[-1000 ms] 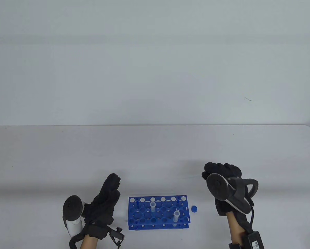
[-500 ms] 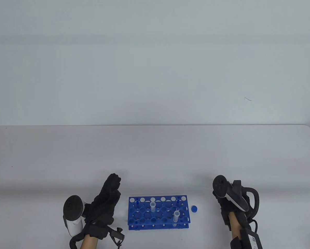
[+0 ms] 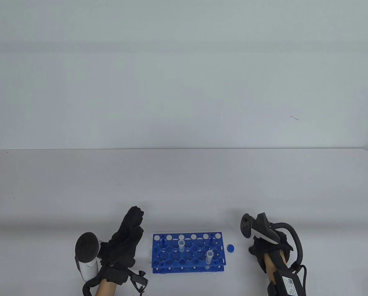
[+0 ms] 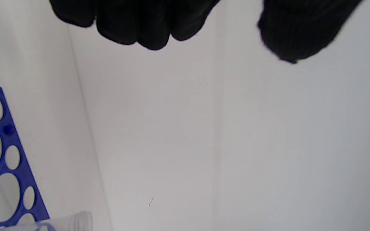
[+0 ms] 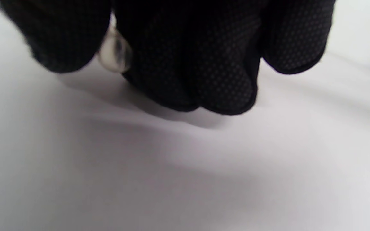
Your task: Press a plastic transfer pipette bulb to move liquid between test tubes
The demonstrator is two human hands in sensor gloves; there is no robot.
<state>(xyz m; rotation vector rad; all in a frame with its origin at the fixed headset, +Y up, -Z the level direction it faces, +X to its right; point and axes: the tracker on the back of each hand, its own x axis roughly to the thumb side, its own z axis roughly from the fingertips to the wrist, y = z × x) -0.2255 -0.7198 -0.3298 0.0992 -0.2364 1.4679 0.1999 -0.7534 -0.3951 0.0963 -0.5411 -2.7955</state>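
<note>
tabletop (image 3: 184, 185): white, carries everything, all of it near the front edge.
rack (image 3: 188, 253): blue, holed, sits between the two hands; one corner shows in the left wrist view.
left hand (image 3: 125, 243): on edge just left of the rack, fingers straight and together, thumb apart, grips nothing.
right hand (image 3: 268, 246): right of the rack, curled into a fist around a pale translucent rounded piece, looks like the pipette bulb (image 5: 114, 53), between thumb and fingers.
tubes: two clear, upright in rack; rear tube (image 3: 181, 245) left of centre, front tube (image 3: 209, 256) toward the right end.
cap (image 3: 230, 248): blue, flat on tabletop, just right of rack.
</note>
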